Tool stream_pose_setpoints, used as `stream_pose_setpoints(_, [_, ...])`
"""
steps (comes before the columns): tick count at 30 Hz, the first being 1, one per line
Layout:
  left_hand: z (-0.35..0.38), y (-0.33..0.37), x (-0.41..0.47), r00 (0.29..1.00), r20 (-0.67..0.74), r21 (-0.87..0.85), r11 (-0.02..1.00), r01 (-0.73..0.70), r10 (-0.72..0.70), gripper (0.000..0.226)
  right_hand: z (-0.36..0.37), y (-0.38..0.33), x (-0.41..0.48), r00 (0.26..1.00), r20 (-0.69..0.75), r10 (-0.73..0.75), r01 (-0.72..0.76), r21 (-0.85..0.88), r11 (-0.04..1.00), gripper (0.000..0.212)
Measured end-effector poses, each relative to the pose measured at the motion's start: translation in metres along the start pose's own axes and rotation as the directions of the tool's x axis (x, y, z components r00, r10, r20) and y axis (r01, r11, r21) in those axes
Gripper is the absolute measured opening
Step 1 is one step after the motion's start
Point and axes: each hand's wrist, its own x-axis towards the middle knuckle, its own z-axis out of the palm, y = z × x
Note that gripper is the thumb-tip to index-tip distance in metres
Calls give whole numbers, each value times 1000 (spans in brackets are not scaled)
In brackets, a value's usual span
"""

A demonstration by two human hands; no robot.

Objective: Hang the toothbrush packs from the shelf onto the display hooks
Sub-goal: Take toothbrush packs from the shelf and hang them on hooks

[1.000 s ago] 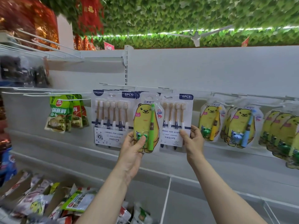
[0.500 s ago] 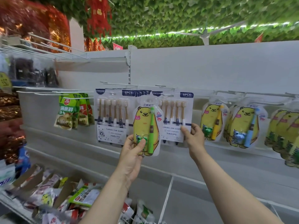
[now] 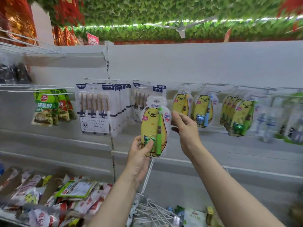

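Left hand is gripping the bear toothbrush pack by its lower end, fingers behind and thumb clamping over the green toy, holding it upright in front of the 6PCS packs hanging on the display hooks. Right hand is sitting at that pack's right edge, fingers curled; cannot tell if they are pinching it. Hanging bear packs are sitting just to the right, green pouches far left.

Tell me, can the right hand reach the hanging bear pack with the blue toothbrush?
Probably yes. The right hand is right beside the blue-toothbrush bear pack, which hangs facing out with nothing between them. The left hand holds the green-toothbrush pack clear of it.
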Motion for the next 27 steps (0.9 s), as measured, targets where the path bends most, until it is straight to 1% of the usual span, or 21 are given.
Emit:
stream_pose_setpoints(2, [19, -14, -11, 999, 44, -13, 999, 33, -32, 30, -18, -12, -15, 999, -42, -9, 9, -9, 1000, 24])
stream_pose_setpoints(5, [41, -30, -23, 994, 94, -36, 997, 68, -64, 31, -43, -26, -31, 996, -82, -40, 39, -11, 999, 20])
stream_pose_setpoints(9, [72, -51, -42, 980, 153, 3, 992, 127, -126, 34, -84, -44, -50, 983, -164, -83, 79, -32, 996, 14])
stream_pose_setpoints(11, [86, -56, -47, 969, 188, 47, 987, 152, -158, 32, -104, -52, -54, 974, -209, -86, 81, -34, 996, 11])
stream_pose_setpoints(14, [105, -63, -49, 953, 231, 140, 976, 167, -196, 22, -133, -64, -53, 957, -273, -96, 95, -16, 995, 17])
stream_pose_setpoints(16, [120, -71, -49, 945, 254, 187, 969, 163, -207, 20, -151, -72, -50, 947, -307, -97, 97, -15, 995, 23])
stream_pose_setpoints(20, [153, -88, -43, 934, 272, 237, 957, 167, -230, 20, -189, -81, -46, 927, -362, -95, 94, -22, 995, 28])
stream_pose_setpoints(23, [178, -105, -36, 929, 278, 242, 954, 177, -243, 23, -217, -84, -40, 912, -399, -98, 96, -25, 995, 26])
stream_pose_setpoints(27, [209, -127, -25, 925, 286, 226, 956, 188, -250, 23, -244, -90, -24, 909, -397, -129, 107, -76, 991, 19])
